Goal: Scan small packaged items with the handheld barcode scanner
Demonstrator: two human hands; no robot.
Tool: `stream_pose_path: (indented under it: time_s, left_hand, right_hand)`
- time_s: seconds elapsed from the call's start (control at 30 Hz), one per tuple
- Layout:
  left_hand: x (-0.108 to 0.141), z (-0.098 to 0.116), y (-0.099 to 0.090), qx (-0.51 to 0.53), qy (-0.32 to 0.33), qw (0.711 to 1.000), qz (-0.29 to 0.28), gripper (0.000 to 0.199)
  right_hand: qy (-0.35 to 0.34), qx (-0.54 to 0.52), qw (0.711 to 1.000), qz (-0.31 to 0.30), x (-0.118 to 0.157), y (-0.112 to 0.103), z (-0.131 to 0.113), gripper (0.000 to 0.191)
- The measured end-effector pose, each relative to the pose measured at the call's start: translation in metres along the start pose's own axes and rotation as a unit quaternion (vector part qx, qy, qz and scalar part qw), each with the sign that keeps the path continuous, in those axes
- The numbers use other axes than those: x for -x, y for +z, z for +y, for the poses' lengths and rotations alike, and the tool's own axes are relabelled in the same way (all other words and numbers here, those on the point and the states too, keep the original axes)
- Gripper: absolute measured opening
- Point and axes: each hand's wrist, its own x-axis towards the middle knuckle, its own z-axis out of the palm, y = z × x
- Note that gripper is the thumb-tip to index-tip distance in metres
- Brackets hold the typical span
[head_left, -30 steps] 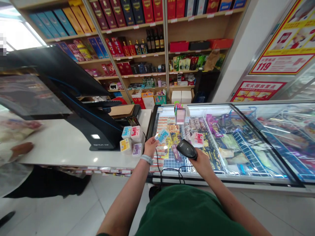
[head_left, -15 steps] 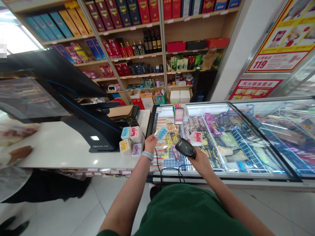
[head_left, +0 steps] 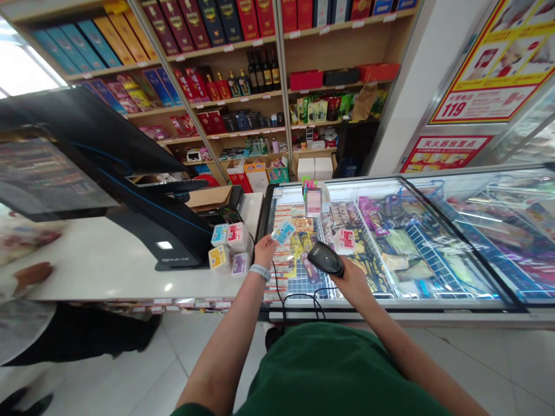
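Over the freezer's left end, my left hand (head_left: 265, 251) grips a small clear plastic tub with a blue label (head_left: 284, 232) by its near edge. My right hand (head_left: 349, 276) is wrapped round a black handheld barcode scanner (head_left: 325, 258), whose head points left, toward the tub but apart from it. A white tub with a red label (head_left: 346, 240) rests on the freezer glass just beyond the scanner. Left of my left hand, several similar tubs stand grouped on the counter, among them a yellow-labelled tub (head_left: 219, 258) and a purple-labelled tub (head_left: 240, 264).
A black checkout screen on a stand (head_left: 165, 231) rises from the white counter (head_left: 108, 260). The glass-topped freezer (head_left: 416, 231) holds packaged goods. A black cable (head_left: 299, 297) loops near its front edge. Another person's hand (head_left: 37, 274) is at the far left. Stocked shelves (head_left: 243, 98) stand behind.
The view has shifted slightly. Both hands keep their hold on the tub and the scanner, nearly unmoved. The other person's hand at the left has moved a little.
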Motion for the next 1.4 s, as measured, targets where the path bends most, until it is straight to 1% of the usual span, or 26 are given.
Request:
stream_pose_path:
  time_s: [0.17,0.37,0.5,0.63,0.9,1.2,1.4]
  left_hand:
    - [-0.0033,-0.0004,-0.0009,0.015,-0.004,1.000,-0.005,0.032]
    - [-0.0047,0.0012,-0.0005,0.017,0.011,1.000,-0.010,0.032]
    - [-0.0066,-0.0022,-0.0013,0.012,0.016,1.000,-0.010,0.033]
    - [-0.0090,-0.0047,-0.0022,0.003,0.020,1.000,-0.009,0.036]
    - [-0.0096,-0.0063,-0.0020,-0.008,0.021,1.000,-0.002,0.038]
    - [-0.0081,-0.0057,-0.0004,0.006,0.013,1.000,-0.006,0.038]
    - [-0.0092,-0.0079,-0.0002,0.001,0.014,1.000,-0.008,0.037]
  right_hand:
    - [-0.008,-0.012,1.000,0.001,-0.0006,0.0017,0.0021,0.027]
    - [-0.001,-0.025,1.000,-0.002,-0.0008,0.0055,0.0076,0.030]
    - [0.007,-0.024,1.000,-0.009,-0.0010,0.0064,0.0076,0.028]
    - [0.004,-0.023,1.000,-0.004,-0.0017,0.0071,0.0075,0.030]
    - [0.002,-0.010,1.000,-0.005,-0.0012,0.0039,0.0049,0.024]
    - [0.003,0.001,1.000,-0.001,-0.0029,0.0014,0.0035,0.020]
    - [0.007,0.008,1.000,-0.002,-0.0030,0.0009,0.0047,0.021]
